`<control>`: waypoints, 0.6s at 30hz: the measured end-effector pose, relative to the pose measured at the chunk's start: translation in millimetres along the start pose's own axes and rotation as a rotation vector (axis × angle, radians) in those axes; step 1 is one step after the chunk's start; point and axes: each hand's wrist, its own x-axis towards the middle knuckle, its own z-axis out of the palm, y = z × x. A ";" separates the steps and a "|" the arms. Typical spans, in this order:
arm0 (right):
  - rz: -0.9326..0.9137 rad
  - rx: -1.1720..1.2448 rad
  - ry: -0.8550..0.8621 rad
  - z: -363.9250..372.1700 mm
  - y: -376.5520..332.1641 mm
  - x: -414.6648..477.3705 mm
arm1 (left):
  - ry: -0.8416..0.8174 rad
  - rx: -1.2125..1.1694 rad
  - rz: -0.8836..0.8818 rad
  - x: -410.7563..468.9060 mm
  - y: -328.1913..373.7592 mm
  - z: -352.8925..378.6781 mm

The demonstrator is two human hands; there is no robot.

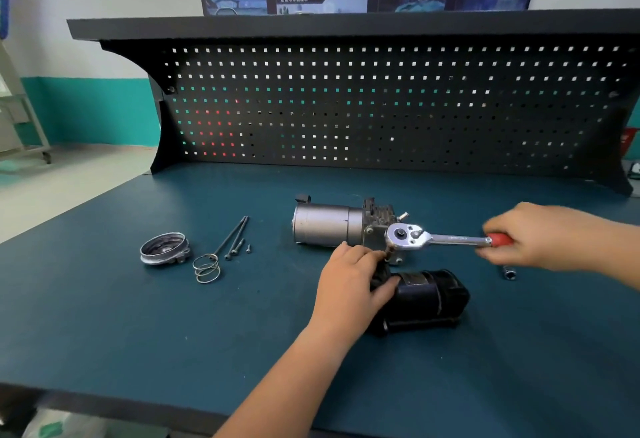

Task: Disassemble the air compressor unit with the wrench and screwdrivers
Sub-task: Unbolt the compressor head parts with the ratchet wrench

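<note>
The air compressor unit point(332, 224) lies mid-bench, its grey motor cylinder pointing left and a black canister point(429, 299) at the near side. A chrome ratchet wrench point(415, 236) with a red handle sits head-down on the unit's middle block. My right hand point(540, 235) grips the red handle at the right. My left hand point(353, 278) holds the black canister's left end, thumb on top, fingers by the wrench socket.
A removed metal end cap point(164, 249), a coil spring point(206, 268), two long bolts point(232, 236) and short screws point(242, 247) lie at the left on the blue bench point(138, 333). A loose socket point(509, 272) lies at the right. A black pegboard point(381, 105) closes the back.
</note>
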 end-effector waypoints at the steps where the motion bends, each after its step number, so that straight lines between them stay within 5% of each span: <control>1: -0.001 0.056 -0.058 5.5 -0.3 -5.2 | 0.002 -0.002 -0.001 -0.3 0.9 0.0; 5: 0.084 0.888 -0.591 27.8 -32.2 -53.4 | 0.021 -0.012 -0.019 -1.0 1.3 1.3; 9: 0.168 1.703 -0.789 49.3 -111.6 -86.6 | 0.030 -0.012 -0.030 -1.2 1.1 3.8; 14: 0.120 2.471 -0.766 32.3 -206.6 -72.9 | 0.015 -0.025 -0.055 2.1 -0.8 3.0; 18: 0.057 2.544 -0.492 16.2 -230.5 -60.9 | 0.067 0.105 -0.020 8.9 9.0 -0.9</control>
